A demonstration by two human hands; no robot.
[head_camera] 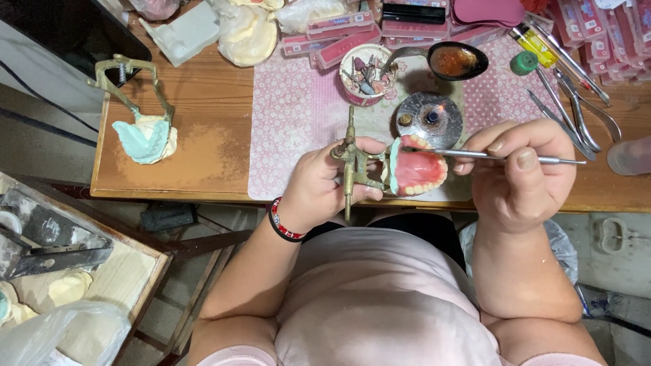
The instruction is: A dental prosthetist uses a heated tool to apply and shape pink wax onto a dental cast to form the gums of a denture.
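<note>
My left hand (pixel 324 183) grips a brass dental articulator (pixel 352 161) that carries a pink wax denture with white teeth (pixel 418 169), held at the table's front edge. My right hand (pixel 522 173) pinches a thin metal wax tool (pixel 502 157) that lies level, its tip touching the upper left rim of the denture. A red and black bracelet (pixel 279 222) sits on my left wrist.
A small round burner with a flame (pixel 430 119) stands just behind the denture on a flowered mat (pixel 291 115). Behind it are a cup of burs (pixel 365 73), a ladle of melted wax (pixel 453 61), pink boxes and several pliers (pixel 576 102). Another articulator with casts (pixel 142 129) rests at the left.
</note>
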